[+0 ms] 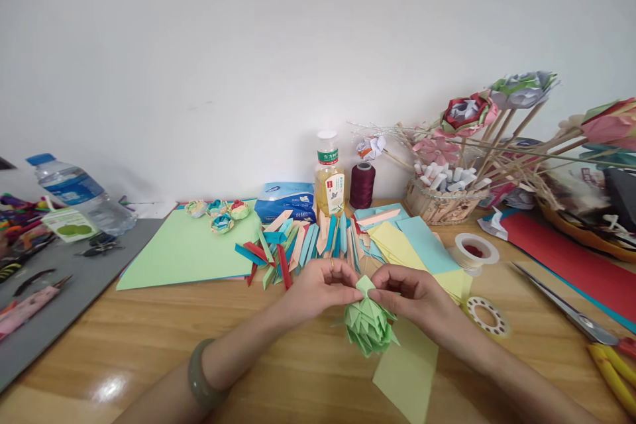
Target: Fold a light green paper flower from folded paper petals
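Note:
A green folded-paper flower (370,326) with layered pointed petals is held up over the table between my two hands. My left hand (320,290) pinches its upper petal from the left with thumb and finger. On the other side, my right hand (410,288) pinches the same petal, its fingers curled. Below the flower lies a pale yellow-green paper sheet (410,371). Just beyond my hands are several folded paper strips (308,245) in blue, red, peach and green, and some yellow paper pieces (395,245).
Green sheets (183,252) with small paper flowers (221,223) lie left. Behind stand a tissue pack (285,202), a drink bottle (329,179) and a thread spool (362,185). To the right are a flower basket (442,202), tape roll (477,250) and scissors (571,311).

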The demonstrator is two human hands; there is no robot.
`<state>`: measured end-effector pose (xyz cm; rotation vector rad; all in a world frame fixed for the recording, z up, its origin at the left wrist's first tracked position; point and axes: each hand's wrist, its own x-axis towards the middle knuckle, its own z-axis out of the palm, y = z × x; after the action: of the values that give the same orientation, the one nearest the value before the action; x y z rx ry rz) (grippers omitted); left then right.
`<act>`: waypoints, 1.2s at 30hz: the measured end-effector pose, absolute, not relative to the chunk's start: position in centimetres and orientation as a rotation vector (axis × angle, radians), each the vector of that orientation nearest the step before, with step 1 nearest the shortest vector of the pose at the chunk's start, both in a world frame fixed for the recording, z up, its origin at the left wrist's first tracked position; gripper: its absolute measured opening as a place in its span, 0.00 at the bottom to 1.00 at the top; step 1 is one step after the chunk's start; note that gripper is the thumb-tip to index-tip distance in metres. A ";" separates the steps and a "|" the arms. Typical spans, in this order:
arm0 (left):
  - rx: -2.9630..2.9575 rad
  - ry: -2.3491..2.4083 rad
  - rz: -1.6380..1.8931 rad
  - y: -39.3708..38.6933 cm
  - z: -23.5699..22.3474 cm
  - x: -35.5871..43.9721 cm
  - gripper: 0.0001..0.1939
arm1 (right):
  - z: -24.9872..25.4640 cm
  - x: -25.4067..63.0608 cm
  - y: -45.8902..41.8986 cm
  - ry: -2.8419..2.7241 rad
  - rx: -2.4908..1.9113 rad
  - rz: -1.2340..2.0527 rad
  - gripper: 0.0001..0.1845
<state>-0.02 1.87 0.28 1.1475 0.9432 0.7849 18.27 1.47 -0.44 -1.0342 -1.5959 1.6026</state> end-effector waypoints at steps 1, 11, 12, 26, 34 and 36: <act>1.134 0.946 0.789 1.8 0.2 0.1 0.13 | -0.4 18.2 1.5 -1.584 -1.037 1.623 0.10; 1.059 0.981 0.787 1.7 0.5 0.5 0.10 | 0.0 18.0 1.5 -1.532 -1.101 1.673 0.11; 1.049 0.983 0.786 1.7 0.5 0.5 0.10 | 0.0 18.0 1.5 -1.527 -1.107 1.678 0.12; 1.113 1.062 0.750 1.4 0.0 0.9 0.07 | -0.6 18.2 2.0 -1.655 -1.102 1.654 0.11; 1.159 1.154 0.781 1.3 -0.1 0.9 0.05 | -0.3 17.9 1.4 -1.795 -1.156 1.468 0.07; 1.171 1.158 0.807 1.3 -0.2 0.9 0.05 | -0.3 17.8 1.2 -1.854 -1.161 1.372 0.06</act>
<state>0.85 1.33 -0.20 1.1714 1.1579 0.8068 17.85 1.21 -0.27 -1.1614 -1.8543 1.3718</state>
